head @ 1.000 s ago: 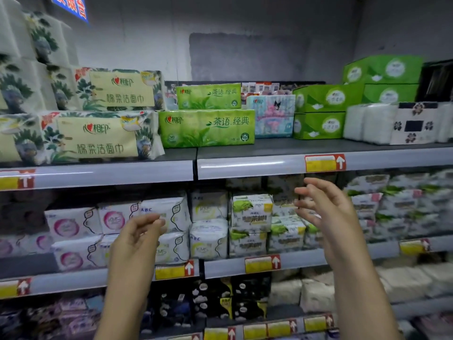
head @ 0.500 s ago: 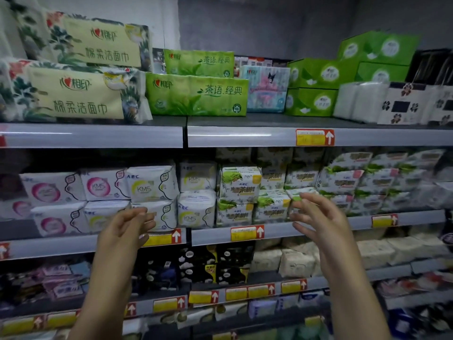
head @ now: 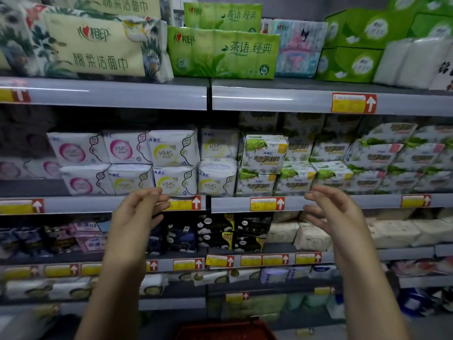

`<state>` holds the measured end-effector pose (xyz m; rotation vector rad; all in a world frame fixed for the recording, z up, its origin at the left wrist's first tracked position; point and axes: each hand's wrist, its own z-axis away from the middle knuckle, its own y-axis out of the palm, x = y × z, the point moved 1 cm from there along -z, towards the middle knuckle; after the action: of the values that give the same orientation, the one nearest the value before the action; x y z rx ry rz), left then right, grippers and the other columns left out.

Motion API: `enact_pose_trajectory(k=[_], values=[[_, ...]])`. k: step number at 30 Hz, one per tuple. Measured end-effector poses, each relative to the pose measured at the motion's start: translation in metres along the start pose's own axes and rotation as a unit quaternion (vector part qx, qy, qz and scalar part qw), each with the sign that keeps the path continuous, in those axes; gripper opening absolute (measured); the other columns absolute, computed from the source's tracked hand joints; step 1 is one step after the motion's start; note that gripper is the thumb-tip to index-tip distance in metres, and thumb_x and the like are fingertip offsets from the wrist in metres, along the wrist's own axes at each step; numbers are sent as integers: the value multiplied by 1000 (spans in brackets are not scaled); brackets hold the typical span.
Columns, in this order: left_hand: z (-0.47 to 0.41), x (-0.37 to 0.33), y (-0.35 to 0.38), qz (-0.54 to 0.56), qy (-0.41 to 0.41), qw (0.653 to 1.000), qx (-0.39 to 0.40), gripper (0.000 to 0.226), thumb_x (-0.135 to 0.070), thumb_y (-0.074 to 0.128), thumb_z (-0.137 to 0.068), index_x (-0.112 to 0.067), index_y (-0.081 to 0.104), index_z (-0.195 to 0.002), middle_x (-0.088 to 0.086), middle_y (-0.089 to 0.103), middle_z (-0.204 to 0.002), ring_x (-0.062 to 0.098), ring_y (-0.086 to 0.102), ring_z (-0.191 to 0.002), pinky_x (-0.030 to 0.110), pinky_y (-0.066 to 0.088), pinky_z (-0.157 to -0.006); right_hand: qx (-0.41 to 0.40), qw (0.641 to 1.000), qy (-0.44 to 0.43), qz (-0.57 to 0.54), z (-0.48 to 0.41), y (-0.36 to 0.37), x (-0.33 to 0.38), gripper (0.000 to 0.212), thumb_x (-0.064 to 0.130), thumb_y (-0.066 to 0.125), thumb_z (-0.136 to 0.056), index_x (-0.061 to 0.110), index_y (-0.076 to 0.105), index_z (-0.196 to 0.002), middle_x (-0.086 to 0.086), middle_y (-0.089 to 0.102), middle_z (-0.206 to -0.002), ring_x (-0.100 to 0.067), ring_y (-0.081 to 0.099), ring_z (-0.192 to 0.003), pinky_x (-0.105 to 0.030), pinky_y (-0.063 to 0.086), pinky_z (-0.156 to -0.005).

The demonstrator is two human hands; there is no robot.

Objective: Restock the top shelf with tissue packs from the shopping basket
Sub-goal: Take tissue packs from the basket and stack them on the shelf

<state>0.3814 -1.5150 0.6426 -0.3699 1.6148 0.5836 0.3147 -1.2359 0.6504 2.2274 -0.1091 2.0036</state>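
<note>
Far left on the grey metal top shelf [head: 147,94]: big beige floral-print plastic-wrapped tissue pack [head: 95,47], with another of the same kind showing above it. Just right of that and touching it, bright green plastic-wrapped tissue pack [head: 223,55], plus a second green one above or behind it, can't tell which. Then a pale blue cartoon-print pack [head: 297,47], green cardboard tissue boxes [head: 350,62] piled up, and plain white wrapped packs [head: 411,62] at the far right.

One shelf down, rows of white soft pad packets [head: 175,153] with pink, yellow and green print.

Hands next, both held up in front of that second shelf's edge, well apart from each other. Left hand [head: 137,212]: grip apart, fingers loosely bent, holding nothing. Right hand [head: 335,212]: same deal, grip apart, palm turned in toward the left one, nothing in it.

Down at the very bottom edge, between the two forearms, just a blurry bit of the red plastic shopping basket [head: 225,330]. Can't tell what's inside.
</note>
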Motion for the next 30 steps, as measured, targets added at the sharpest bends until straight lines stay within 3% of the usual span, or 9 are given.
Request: enact_pose_trajectory(k=[5, 8, 11, 13, 17, 23, 25, 30], values=[[-3, 25, -4, -15, -37, 999, -6, 16, -15, 46, -98, -13, 61, -97, 4, 67, -98, 13, 63, -97, 26, 47, -86, 11, 999, 34, 33, 1, 5, -32, 12, 25, 58, -92, 26, 64, -102, 0, 66, -110, -13, 62, -101, -36, 50, -90], [-2, 48, -8, -25, -49, 998, 12, 10, -22, 57, -92, -14, 62, -96, 5, 69, -99, 15, 64, -94, 28, 48, -82, 9, 997, 49, 52, 1, 5, -59, 12, 24, 58, -92, 29, 64, -100, 0, 66, -110, -15, 62, -102, -32, 50, -84], [2, 72, -10, -43, -66, 996, 39, 26, -31, 69, -77, -15, 64, -96, 7, 69, -97, 19, 64, -93, 33, 48, -85, 14, 994, 83, 69, 4, 4, -88, 13, 25, 58, -92, 33, 64, -100, -2, 61, -126, -16, 61, -106, -35, 49, -88], [1, 90, -10, -50, -96, 993, 39, 20, -30, 66, -84, -15, 64, -97, 6, 69, -98, 18, 64, -95, 32, 47, -84, 8, 991, 105, 79, 5, 4, -108, 13, 25, 58, -92, 32, 64, -101, -3, 57, -132, -19, 60, -110, -39, 48, -93], [-4, 133, -11, -67, -157, 985, 35, 16, -20, 49, -96, -15, 64, -92, 11, 68, -101, 23, 63, -98, 30, 45, -78, -5, 985, 142, 103, 10, 7, -152, 15, 24, 59, -91, 29, 63, -105, -3, 64, -118, -21, 60, -108, -46, 46, -99], [-1, 195, -13, -95, -228, 969, 19, 10, -21, 57, -92, -17, 65, -87, 2, 69, -90, 18, 63, -88, 39, 47, -79, -7, 972, 205, 116, 19, 7, -222, 14, 17, 57, -92, 30, 61, -96, 3, 65, -106, -21, 61, -104, -39, 45, -96], [1, 220, -14, -108, -251, 962, 13, 9, -18, 59, -91, -15, 65, -84, 1, 68, -83, 19, 61, -82, 36, 46, -72, -8, 967, 218, 129, 20, 6, -249, 13, 16, 57, -92, 27, 60, -100, 2, 65, -105, -21, 61, -103, -38, 46, -95], [13, 291, -19, -130, -295, 946, -17, 19, -14, 57, -94, -16, 62, -75, 5, 63, -81, 21, 57, -79, 34, 45, -77, 6, 947, 270, 172, 28, -4, -327, 18, 16, 54, -94, 22, 54, -111, -2, 58, -110, -21, 58, -102, -40, 45, -94]])
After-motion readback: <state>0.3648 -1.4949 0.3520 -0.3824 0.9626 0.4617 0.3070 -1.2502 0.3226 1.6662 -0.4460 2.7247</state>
